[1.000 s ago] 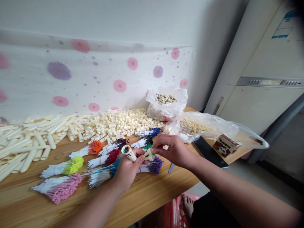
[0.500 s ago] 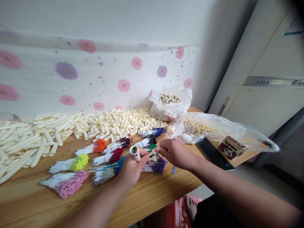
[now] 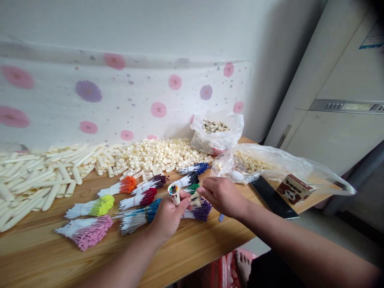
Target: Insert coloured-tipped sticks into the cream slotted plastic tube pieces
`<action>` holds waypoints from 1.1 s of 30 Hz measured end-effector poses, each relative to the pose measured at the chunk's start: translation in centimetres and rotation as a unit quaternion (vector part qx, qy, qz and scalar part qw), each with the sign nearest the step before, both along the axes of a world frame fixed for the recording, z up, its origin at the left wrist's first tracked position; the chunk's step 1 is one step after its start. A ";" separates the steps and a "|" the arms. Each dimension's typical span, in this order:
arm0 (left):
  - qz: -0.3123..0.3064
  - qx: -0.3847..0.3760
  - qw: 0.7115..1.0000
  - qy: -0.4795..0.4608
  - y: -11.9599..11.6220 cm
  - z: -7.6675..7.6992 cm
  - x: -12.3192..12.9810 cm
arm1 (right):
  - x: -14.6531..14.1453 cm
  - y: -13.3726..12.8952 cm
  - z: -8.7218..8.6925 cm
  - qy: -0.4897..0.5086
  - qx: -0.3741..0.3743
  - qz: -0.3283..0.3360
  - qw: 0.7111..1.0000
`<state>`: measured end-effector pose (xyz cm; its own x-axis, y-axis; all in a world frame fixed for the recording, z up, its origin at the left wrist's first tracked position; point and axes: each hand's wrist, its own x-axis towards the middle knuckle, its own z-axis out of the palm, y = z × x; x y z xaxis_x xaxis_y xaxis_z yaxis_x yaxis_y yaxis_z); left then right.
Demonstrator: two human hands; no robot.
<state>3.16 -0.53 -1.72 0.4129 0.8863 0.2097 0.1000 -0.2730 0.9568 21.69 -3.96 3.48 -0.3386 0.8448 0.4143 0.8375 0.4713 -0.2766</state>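
Observation:
My left hand (image 3: pixel 168 216) is wrapped round a cream multicolour pen barrel (image 3: pixel 174 193), whose round open end faces me with coloured tips inside. A small cream plastic piece (image 3: pixel 195 197) sits between my two hands, by the left fingers. My right hand (image 3: pixel 221 195) is closed in a pinch at this piece; what its fingertips grip is partly hidden. Around and under the hands lie bundles of thin white refills with coloured ends: purple (image 3: pixel 204 211), blue (image 3: pixel 153 211), dark red (image 3: pixel 147 197), green (image 3: pixel 192 189) and black (image 3: pixel 191 178).
Orange (image 3: pixel 127 185), yellow (image 3: pixel 103 205) and pink (image 3: pixel 93 233) bundles lie left. Behind are piled cream tubes (image 3: pixel 57 176) and slotted sleeves (image 3: pixel 162 154). A filled white bag (image 3: pixel 217 138), a clear bag (image 3: pixel 255 160), a black phone-like slab (image 3: pixel 273 200) and a small box (image 3: pixel 295 189) stand right.
The view has shifted slightly, so everything sits a little further right and lower. Both hands keep nearly the same grip, the left hand still on the pen barrel.

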 end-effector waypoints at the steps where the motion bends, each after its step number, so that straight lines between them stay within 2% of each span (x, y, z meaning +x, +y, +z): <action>1: 0.002 -0.007 1.000 -0.004 -0.1 0.1 0.0 | 0.0 0.0 0.1 0.012 0.004 0.011 1.000; 4: 0.004 -0.017 1.000 -0.016 -0.2 0.5 0.1 | 0.0 -0.1 0.3 0.036 0.003 0.042 0.998; 9: -0.002 -0.013 1.000 -0.008 -0.2 0.3 0.1 | -0.1 -0.1 0.3 0.019 -0.026 0.010 0.999; 13: 0.006 -0.037 0.999 -0.024 -0.2 0.3 0.1 | 0.0 0.0 0.3 0.058 -0.025 0.043 0.997; 17: 0.004 -0.045 0.999 -0.025 -0.2 0.4 0.1 | 0.0 0.0 0.3 0.018 -0.037 0.004 0.999; 22: 0.009 -0.048 0.998 -0.034 -0.1 0.2 0.1 | 0.1 -0.2 0.3 0.054 -0.010 0.041 0.998; 26: 0.006 -0.046 0.998 -0.030 -0.1 0.2 0.1 | 0.1 -0.1 0.2 0.023 -0.003 0.016 1.000; 30: 0.011 -0.042 0.999 -0.027 -0.2 0.5 0.1 | 0.1 -0.1 0.2 0.036 0.014 0.046 0.998; 33: 0.011 -0.038 0.999 -0.024 -0.2 0.5 0.1 | 0.1 -0.1 0.1 0.002 0.017 0.021 1.000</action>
<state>3.25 -0.76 -1.18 0.3838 0.9094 0.1600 0.0589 -0.1971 0.9786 21.74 -4.05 3.62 -0.3729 0.8153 0.4429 0.8154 0.5158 -0.2630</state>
